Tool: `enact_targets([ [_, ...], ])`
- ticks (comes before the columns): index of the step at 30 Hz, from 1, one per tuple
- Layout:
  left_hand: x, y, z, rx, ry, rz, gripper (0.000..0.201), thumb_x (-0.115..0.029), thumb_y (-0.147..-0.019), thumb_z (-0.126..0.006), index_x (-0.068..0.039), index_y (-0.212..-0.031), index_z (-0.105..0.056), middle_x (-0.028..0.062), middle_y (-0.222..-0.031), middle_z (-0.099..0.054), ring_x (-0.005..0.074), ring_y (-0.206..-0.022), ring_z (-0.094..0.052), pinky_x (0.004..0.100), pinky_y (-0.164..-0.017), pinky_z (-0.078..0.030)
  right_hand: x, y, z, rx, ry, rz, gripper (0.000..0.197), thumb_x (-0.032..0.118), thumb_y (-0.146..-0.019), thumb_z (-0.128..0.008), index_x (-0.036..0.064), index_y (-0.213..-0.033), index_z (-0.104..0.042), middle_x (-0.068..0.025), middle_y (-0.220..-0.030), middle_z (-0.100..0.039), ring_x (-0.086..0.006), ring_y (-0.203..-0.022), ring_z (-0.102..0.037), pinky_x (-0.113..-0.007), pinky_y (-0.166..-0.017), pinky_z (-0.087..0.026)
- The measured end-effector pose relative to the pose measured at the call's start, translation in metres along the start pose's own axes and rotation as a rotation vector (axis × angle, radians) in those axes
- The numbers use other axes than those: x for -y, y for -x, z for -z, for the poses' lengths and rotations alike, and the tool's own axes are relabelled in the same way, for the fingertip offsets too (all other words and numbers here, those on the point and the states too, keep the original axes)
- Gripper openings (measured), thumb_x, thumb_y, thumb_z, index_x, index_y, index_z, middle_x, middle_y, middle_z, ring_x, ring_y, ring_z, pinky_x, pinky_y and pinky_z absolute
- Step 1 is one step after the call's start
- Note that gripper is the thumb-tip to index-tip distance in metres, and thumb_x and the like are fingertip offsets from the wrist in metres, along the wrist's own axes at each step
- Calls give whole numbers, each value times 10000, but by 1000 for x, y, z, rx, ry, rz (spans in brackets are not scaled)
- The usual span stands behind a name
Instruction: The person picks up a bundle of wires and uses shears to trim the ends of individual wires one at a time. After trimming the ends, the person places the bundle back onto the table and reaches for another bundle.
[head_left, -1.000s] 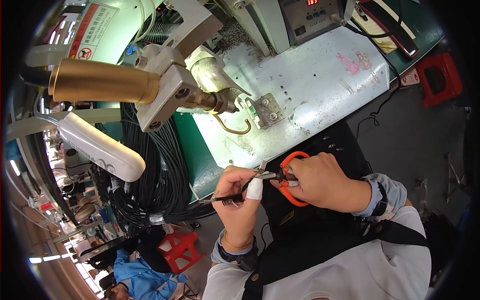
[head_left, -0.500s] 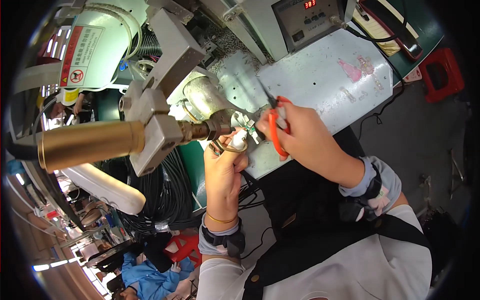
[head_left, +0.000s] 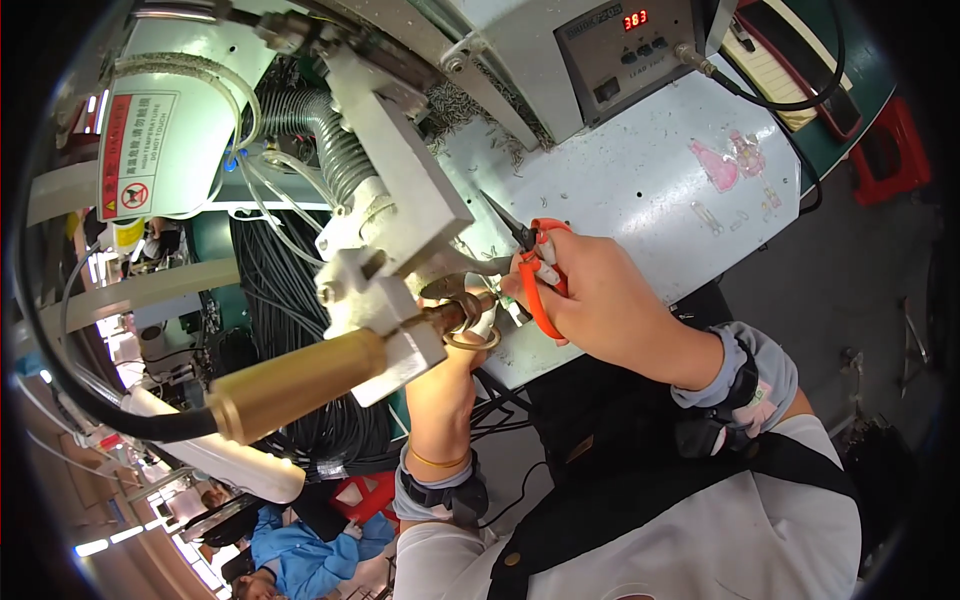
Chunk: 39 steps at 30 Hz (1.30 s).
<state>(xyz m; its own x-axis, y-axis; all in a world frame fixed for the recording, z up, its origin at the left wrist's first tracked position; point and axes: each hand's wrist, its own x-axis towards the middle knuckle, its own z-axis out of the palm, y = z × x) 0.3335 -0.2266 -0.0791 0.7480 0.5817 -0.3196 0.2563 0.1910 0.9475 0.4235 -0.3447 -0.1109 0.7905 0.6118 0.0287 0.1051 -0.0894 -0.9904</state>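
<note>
- Right hand (head_left: 605, 290): closed round the cutters (head_left: 524, 238), which point to 11 o'clock.
- Left hand (head_left: 452, 362): at the right's 8 o'clock, partly behind the iron (head_left: 300, 385); cannot tell its grip.
- A slip could press skin against the iron.

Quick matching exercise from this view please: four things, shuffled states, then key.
Things
1. orange-handled snips
2. cylinder on the machine
3. cable bundle
4. digital display

States
A. black strands
B. lit red
C. held in the right hand
D. gold-coloured

Pairs: 1-C, 2-D, 3-A, 4-B
</note>
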Motion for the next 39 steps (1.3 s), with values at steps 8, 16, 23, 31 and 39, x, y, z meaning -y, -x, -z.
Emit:
enact_targets([
  [8,2,1,9,35,-42,14,243,-102,-739,-640,-22,-953,-558,-5,-827,-550,27,-599,-415,163,-476,-305,4,0,1,19,-14,-39,214,158,-786,-610,-23,-761,-499,-54,-505,-414,-83,-451,-334,-256,-419,-283],
  [16,3,11,20,188,76,71,198,-101,-779,-607,4,-939,-554,-7,-818,-539,37,-620,-422,170,-501,-313,5,14,4,98,-186,-161,160,132,-799,-585,3,-786,-490,11,-561,-413,-45,-508,-338,-213,-458,-289],
  [23,10,39,16,256,65,17,141,-83,-863,-483,-1,-955,-551,12,-815,-533,60,-687,-430,203,-626,-349,11,37,12,115,-55,-108,103,85,-772,-609,18,-783,-532,27,-583,-424,-46,-534,-371,-214,-489,-323],
  [31,20,81,2,468,-81,-50,177,-75,-865,-476,-8,-1028,-482,46,-1004,-497,138,-963,-460,264,-854,-365,38,48,13,403,-182,453,232,16,-611,-621,61,-837,-596,-94,-679,-563,-196,-578,-566,-255,-507,-424],
  [39,32,97,3,253,-85,-361,136,-20,-785,-578,14,-900,-514,54,-940,-529,104,-795,-510,215,-702,-406,34,76,17,192,-64,24,137,133,-780,-627,14,-746,-566,-2,-583,-533,-74,-503,-506,-200,-464,-371],
])
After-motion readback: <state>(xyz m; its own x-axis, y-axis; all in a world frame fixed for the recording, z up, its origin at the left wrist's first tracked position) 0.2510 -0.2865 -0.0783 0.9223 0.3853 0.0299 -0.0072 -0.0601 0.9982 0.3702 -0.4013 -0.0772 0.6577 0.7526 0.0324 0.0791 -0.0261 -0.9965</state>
